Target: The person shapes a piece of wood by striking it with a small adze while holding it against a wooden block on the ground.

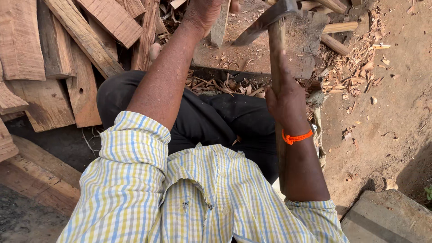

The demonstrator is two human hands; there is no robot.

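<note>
Right hand (284, 96): I'm seeing it wrapping tight around the hatchet (275, 27) handle, centre-right of frame.
Left hand (204, 13): I'm watching it gripping the wood piece (220, 27) upright on the chopping block (279, 54), top centre.
Planks (67, 58): lying stacked, upper left.

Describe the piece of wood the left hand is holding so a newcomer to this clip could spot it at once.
Start at the big wooden chopping block at top centre, ringed with wood chips. Standing upright on it, under the left hand, is a narrow pale wood piece. Unlike the flat planks stacked to the left, it stands on end beside the axe head, whose handle the right hand grips.
</note>
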